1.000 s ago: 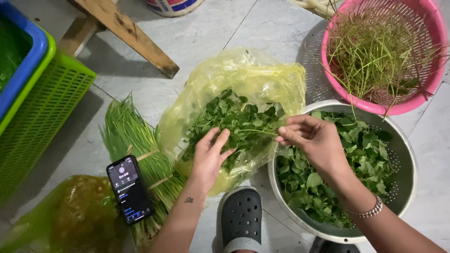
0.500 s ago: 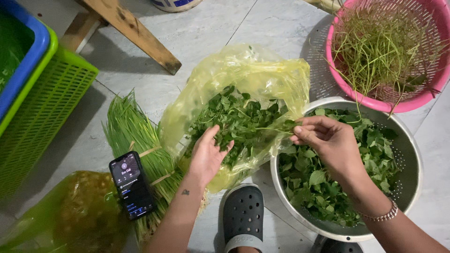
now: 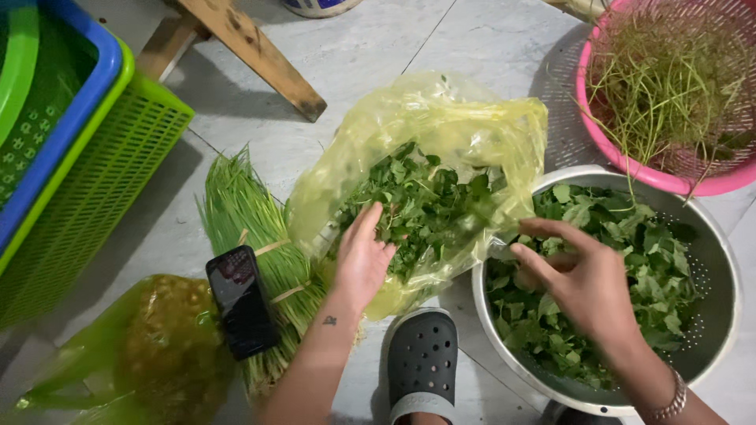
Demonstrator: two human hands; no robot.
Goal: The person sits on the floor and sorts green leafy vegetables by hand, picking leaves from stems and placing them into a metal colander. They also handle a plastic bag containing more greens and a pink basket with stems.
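A yellow plastic bag (image 3: 425, 126) lies open on the tiled floor, full of leafy greens (image 3: 429, 197). My left hand (image 3: 361, 260) rests in the bag's mouth, fingers spread on the leaves. My right hand (image 3: 579, 279) hovers over a metal colander (image 3: 724, 315) at the right, its fingers loosely curled above the picked green leaves (image 3: 630, 228) inside. Whether a leaf is pinched in its fingers I cannot tell.
A bundle of green chives (image 3: 252, 228) tied with bands lies left of the bag, a black phone (image 3: 240, 299) on it. A pink basket (image 3: 630, 169) of thin stems stands top right. Green and blue crates (image 3: 94, 173) stand left, a wooden leg (image 3: 252, 55) above, a grey clog (image 3: 424, 358) below.
My right hand has moved from the bag's edge to over the colander. My left hand stays in the bag.
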